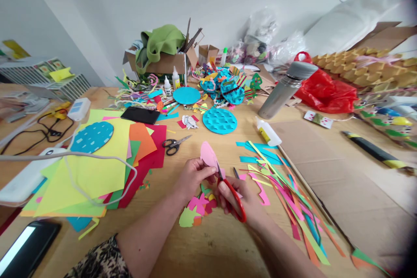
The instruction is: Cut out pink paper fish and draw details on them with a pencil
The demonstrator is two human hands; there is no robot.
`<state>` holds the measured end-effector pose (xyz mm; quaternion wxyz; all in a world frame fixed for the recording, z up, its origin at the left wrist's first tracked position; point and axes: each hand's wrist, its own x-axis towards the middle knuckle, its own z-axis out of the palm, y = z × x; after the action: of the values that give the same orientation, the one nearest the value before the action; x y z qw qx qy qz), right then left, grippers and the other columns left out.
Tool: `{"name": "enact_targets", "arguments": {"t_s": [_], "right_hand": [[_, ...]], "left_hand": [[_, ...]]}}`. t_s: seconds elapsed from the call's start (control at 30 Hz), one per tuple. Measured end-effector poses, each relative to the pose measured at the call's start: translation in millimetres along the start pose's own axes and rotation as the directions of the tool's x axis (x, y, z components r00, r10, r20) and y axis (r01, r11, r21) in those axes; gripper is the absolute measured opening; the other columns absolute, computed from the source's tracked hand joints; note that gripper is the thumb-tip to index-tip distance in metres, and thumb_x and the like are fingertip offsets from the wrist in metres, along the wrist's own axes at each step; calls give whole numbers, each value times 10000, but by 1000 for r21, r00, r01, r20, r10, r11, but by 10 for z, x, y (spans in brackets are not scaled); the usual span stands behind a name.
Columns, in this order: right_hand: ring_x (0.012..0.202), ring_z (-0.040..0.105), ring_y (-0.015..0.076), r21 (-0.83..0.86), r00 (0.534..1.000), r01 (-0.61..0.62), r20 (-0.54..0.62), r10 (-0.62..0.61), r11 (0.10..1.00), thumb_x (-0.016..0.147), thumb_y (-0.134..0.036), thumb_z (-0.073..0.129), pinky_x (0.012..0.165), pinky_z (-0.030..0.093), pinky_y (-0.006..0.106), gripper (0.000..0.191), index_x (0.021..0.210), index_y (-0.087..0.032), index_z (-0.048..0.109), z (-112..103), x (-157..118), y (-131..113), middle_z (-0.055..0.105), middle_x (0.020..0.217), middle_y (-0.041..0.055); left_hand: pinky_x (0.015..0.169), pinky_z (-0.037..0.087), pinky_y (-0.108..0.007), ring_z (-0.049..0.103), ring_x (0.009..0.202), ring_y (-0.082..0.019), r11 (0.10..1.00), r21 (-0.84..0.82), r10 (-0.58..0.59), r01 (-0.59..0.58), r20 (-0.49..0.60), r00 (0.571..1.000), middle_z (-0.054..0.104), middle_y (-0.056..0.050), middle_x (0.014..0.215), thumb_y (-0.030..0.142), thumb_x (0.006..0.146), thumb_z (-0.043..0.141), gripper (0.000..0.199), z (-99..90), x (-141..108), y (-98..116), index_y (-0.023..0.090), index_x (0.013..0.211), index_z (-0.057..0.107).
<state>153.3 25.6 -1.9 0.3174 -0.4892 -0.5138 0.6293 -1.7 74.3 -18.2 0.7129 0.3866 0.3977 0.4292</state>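
My left hand (195, 177) pinches a light pink piece of paper (208, 155) above the middle of the wooden table. In my right hand (237, 197) are red-handled scissors (236, 200), their blades at the lower right edge of the pink paper. Below and between my hands lie small cut scraps (198, 208) in pink, lime, orange and red. Black-handled scissors (174, 144) rest to the left of the pink paper. Just beyond it is a blue disc (220, 120) with a raised pattern.
Coloured sheets (94, 173) and a cable lie at the left. Paper strips (301, 208) and cardboard (335, 173) cover the right. A glue bottle (269, 131) lies near a standing steel flask (283, 91). Craft pieces and a box (163, 64) fill the back.
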Motion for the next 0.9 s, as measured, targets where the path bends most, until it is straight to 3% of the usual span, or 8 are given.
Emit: {"name": "enact_targets", "arguments": {"t_s": [0.9], "right_hand": [[430,483,128,37,1000,-9,-20,10,999,795,-664,618,437,329,256,472,671,-220,517,6,22,51,541,527,-27]], "left_hand": [[606,430,-267,572,568,-142,1000,5,9,-9,-30,1000,650,-39,604,320,665,768,214,22,1,26,134,669,662]]}}
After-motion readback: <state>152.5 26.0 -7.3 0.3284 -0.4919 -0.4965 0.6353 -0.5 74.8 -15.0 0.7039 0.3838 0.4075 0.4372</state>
